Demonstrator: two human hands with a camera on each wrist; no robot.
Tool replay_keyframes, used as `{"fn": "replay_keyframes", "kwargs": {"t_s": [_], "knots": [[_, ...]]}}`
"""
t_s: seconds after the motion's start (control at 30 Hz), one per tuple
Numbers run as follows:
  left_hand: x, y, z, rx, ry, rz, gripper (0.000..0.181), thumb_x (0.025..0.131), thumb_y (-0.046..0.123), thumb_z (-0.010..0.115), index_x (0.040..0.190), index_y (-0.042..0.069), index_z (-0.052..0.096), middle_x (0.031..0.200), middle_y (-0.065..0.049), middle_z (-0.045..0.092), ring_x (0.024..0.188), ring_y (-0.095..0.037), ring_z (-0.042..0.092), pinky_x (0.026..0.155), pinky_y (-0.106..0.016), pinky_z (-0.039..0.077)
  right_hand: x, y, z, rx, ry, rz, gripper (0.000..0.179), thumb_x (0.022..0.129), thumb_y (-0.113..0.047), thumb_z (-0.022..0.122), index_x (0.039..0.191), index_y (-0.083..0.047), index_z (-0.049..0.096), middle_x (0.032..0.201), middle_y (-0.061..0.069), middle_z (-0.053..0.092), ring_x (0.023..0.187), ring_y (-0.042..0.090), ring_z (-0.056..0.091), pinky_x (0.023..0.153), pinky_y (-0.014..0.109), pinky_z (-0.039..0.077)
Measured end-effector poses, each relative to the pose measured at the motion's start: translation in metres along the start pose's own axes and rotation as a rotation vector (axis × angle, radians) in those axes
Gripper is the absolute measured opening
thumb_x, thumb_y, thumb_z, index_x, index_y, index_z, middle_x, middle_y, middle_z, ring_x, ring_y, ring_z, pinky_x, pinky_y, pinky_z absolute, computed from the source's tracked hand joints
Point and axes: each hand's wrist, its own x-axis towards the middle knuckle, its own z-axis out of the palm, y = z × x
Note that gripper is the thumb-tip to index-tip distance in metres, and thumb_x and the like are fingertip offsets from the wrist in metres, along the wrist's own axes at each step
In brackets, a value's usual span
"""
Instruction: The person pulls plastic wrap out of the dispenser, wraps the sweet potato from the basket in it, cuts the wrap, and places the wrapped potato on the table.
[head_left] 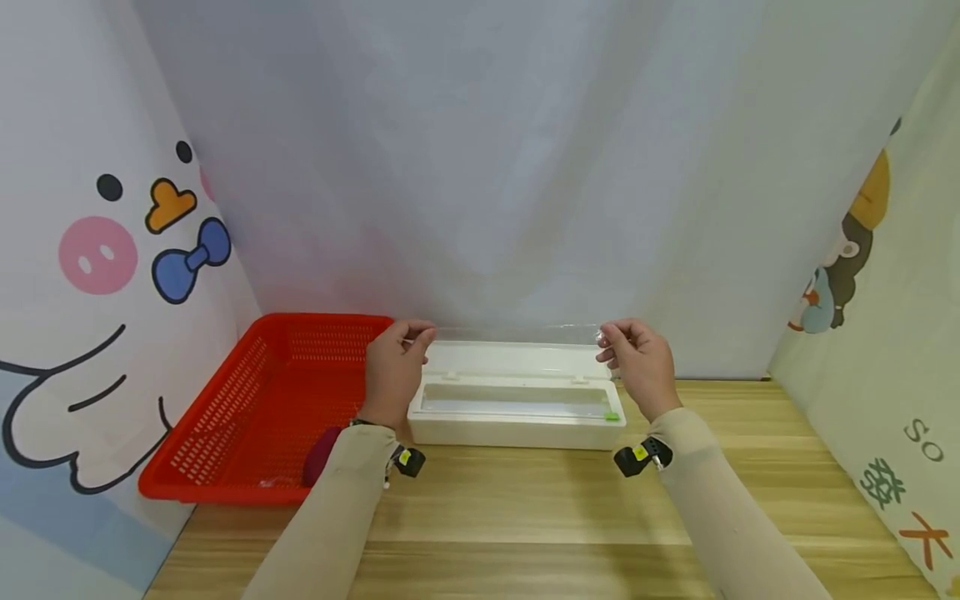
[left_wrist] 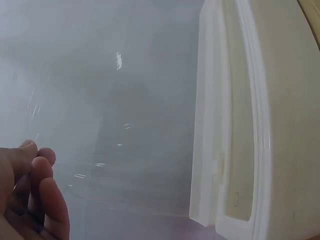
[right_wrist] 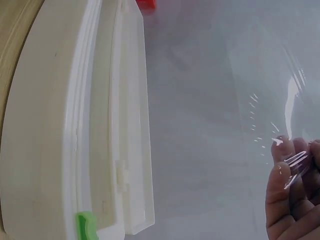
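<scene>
A sheet of clear cling film stretches between both hands, visible mostly by its glints and a thin upper edge. My left hand pinches its left corner between thumb and fingertips. At the other end, my right hand pinches the film, which bunches and shines at the fingertips in the right wrist view. Just below and between the hands lies a long white cling film dispenser on the table. Its lid stands raised at the back. A green slide cutter sits at the dispenser's right front edge.
A red perforated plastic basket stands left of the dispenser, close to the left forearm. Inside it is a dark purplish-red item, partly hidden by the sleeve. Pale cloth hangs behind the wooden table, with printed panels at both sides.
</scene>
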Motion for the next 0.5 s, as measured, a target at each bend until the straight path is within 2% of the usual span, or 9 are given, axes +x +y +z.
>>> {"fn": "replay_keyframes", "kwargs": {"t_s": [0.2, 0.5], "knots": [[0.0014, 0.0034, -0.0006, 0.003, 0.010, 0.020, 0.020, 0.091, 0.035, 0.060, 0.102, 0.020, 0.068, 0.091, 0.004, 0.063, 0.071, -0.016, 0.057, 0.063, -0.031, 0.050, -0.0013, -0.0053, 0.0009, 0.033, 0.047, -0.016, 0.030, 0.094, -0.035, 0.056, 0.102, -0.007, 0.063, 0.089, 0.010, 0.065, 0.072, 0.014, 0.066, 0.064, 0.025, 0.054], [0.0014, 0.0027, -0.0030, -0.017, 0.006, 0.015, 0.015, 0.090, 0.032, 0.063, 0.100, 0.022, 0.070, 0.090, 0.001, 0.065, 0.071, -0.015, 0.057, 0.062, -0.033, 0.048, -0.0037, -0.0090, 0.0016, 0.037, 0.043, -0.030, 0.029, 0.094, -0.034, 0.056, 0.104, -0.006, 0.063, 0.089, 0.011, 0.065, 0.074, 0.014, 0.067, 0.066, 0.026, 0.054]]}}
